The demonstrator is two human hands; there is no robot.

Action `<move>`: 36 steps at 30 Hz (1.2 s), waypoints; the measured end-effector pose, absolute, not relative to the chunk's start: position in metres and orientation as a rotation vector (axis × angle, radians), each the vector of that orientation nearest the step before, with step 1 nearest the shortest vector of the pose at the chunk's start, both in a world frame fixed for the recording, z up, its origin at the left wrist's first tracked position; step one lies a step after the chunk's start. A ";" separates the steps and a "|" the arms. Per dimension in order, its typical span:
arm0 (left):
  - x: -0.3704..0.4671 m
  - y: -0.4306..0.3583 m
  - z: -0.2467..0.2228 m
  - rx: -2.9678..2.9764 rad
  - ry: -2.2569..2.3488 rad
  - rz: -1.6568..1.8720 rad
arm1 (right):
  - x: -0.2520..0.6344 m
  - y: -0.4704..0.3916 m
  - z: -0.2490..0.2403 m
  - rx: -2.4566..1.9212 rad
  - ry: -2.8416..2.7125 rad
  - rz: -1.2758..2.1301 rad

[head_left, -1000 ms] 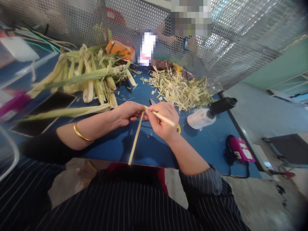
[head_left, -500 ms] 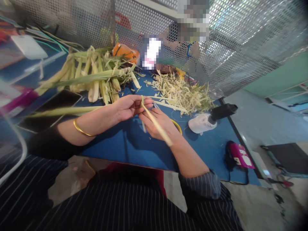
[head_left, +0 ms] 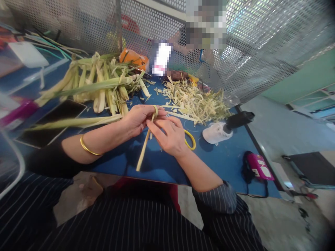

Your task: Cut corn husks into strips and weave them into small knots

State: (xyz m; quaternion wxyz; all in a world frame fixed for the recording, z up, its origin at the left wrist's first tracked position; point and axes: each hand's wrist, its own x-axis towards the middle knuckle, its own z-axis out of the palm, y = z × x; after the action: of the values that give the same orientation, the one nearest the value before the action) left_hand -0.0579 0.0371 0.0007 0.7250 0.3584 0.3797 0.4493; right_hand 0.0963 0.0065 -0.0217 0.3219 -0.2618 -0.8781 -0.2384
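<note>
The blue desk (head_left: 225, 167) bears heaped stalks (head_left: 99, 87) at left, a dark panel (head_left: 62, 109) crossed by one stalk (head_left: 86, 122), an orange packet (head_left: 134, 60), piled pale shavings (head_left: 193, 101), a yellow loop (head_left: 194, 143), a white-and-black object (head_left: 216, 133) and, at right, a magenta device (head_left: 259, 166).

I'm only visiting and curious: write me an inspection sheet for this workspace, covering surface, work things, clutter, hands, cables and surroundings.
Surface: blue table, with plant material lying across its far half.
Work things: pale strip, looped at the left fingers, one end pointing toward the table's near edge; pile of stalks at left.
Clutter: heap of shreds, orange packet, yellow handle partly behind the right wrist.
Hands: left hand pinches the strip; right hand has its fingertips at it, grip unclear.
Cables: black cord beside the magenta box.
Surroundings: perforated screen behind the table.
</note>
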 end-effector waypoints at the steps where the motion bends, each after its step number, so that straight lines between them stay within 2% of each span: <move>1: -0.057 0.035 0.002 0.785 0.817 1.012 | 0.095 0.005 -0.021 -0.682 -2.280 -0.633; 4: -0.056 0.031 0.004 0.835 0.817 1.051 | 0.097 0.003 -0.015 -0.674 -2.104 -0.572; 7: -0.056 0.027 0.007 0.900 0.806 1.054 | 0.102 0.003 -0.007 -0.805 -1.878 -0.301; 12: -0.056 0.025 0.006 0.998 0.753 1.045 | 0.103 0.008 -0.002 -1.150 -1.482 0.495; 15: -0.057 0.025 0.004 0.996 0.751 1.055 | 0.102 0.013 -0.003 -1.175 -1.261 1.001; 19: -0.057 0.027 0.004 0.916 0.695 0.906 | 0.103 0.019 -0.007 -1.113 -1.119 1.481; 21: -0.057 0.028 0.006 0.843 0.688 0.834 | 0.104 0.021 -0.009 -1.121 -1.104 1.574; 23: -0.059 0.032 0.009 0.748 0.702 0.838 | 0.104 0.020 -0.010 -1.178 -1.190 1.482; 25: -0.061 0.036 0.011 0.642 0.732 0.901 | 0.104 0.018 -0.011 -1.217 -1.406 1.227; 32: -0.069 0.048 0.014 0.333 0.765 0.985 | 0.108 0.017 -0.017 -0.978 -2.293 -0.248; 36: -0.067 0.045 0.012 0.298 0.697 0.931 | 0.113 0.020 -0.016 -0.766 -2.348 -0.704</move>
State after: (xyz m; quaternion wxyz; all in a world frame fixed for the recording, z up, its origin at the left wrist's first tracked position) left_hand -0.0672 0.0446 0.0123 0.8252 0.1401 0.3280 0.4380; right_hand 0.1128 0.0202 -0.0161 0.2825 -0.2862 -0.8770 -0.2629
